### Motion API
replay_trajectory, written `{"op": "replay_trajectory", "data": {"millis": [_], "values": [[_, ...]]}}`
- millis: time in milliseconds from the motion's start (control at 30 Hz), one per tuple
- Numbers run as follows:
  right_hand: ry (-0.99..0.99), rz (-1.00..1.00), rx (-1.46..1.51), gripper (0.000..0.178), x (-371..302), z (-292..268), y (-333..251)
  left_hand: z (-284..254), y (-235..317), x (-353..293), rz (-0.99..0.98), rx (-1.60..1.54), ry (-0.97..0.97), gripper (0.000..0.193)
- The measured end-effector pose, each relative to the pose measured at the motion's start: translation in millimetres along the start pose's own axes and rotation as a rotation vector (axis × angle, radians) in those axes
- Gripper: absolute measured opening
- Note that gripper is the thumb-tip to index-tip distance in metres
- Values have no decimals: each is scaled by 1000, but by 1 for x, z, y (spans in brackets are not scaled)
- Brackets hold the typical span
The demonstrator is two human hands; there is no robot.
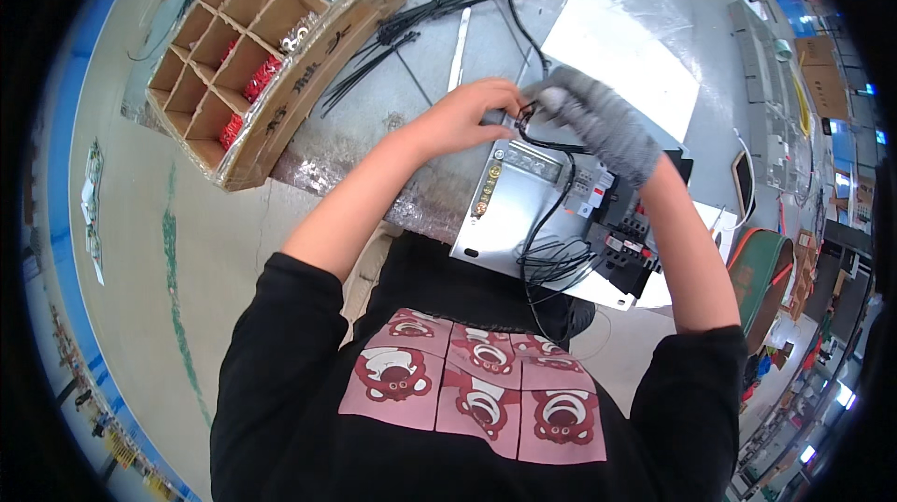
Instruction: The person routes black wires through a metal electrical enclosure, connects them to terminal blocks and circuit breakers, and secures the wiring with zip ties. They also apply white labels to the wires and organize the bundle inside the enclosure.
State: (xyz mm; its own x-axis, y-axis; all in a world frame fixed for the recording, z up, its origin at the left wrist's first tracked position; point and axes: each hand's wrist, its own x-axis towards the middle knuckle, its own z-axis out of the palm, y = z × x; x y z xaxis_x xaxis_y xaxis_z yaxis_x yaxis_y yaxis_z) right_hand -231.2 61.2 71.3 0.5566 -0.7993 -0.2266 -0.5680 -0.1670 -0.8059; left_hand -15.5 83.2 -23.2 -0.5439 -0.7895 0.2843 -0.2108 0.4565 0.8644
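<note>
My left hand (472, 113), bare, reaches to the far edge of a silver metal mounting plate (481, 239), its fingertips closed at a black wire (551, 144). Opposite it, my right hand (603, 119) wears a grey knit glove with the fingertips uncovered and pinches the same wire. Where the fingers meet, the wire's end is partly hidden. The wire runs down across the plate to a loose coil of thin black wire (553, 264). On the plate sit a brass terminal strip (488, 189), grey terminal blocks (589, 188) and black contactor-like devices (624, 245), partly behind my right forearm.
A divided cardboard box (308, 82) with red and metallic small parts stands at the left. Black cable ties (448, 5) lie spread at the back. White paper (626, 58) lies beyond my right hand. A green-and-orange stool-like object (759, 273) stands at the right.
</note>
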Motion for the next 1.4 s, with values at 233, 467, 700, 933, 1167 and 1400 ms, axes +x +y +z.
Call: {"op": "replay_trajectory", "data": {"millis": [233, 467, 700, 933, 1167, 1400], "values": [[-48, 220, -18, 20, -48, -18, 6, 18, 60, 3, 82, 333, 79, 25], [-44, 74, -519, 22, -27, -1, 37, 37, 48, 13, 17, 508, 1, 14], [-176, 77, -408, 26, -17, 0, 41, 46, 41, 8, -1, 468, -14, 12], [-296, 107, -347, 22, -32, -39, 29, 53, 36, 4, -56, 317, 70, 17], [-152, 237, -353, 21, -53, -52, 55, 61, 33, 13, -210, 224, 143, 17], [-86, 255, -530, 28, -66, -53, 68, 75, 81, 4, 1, 432, 460, 18]]}}
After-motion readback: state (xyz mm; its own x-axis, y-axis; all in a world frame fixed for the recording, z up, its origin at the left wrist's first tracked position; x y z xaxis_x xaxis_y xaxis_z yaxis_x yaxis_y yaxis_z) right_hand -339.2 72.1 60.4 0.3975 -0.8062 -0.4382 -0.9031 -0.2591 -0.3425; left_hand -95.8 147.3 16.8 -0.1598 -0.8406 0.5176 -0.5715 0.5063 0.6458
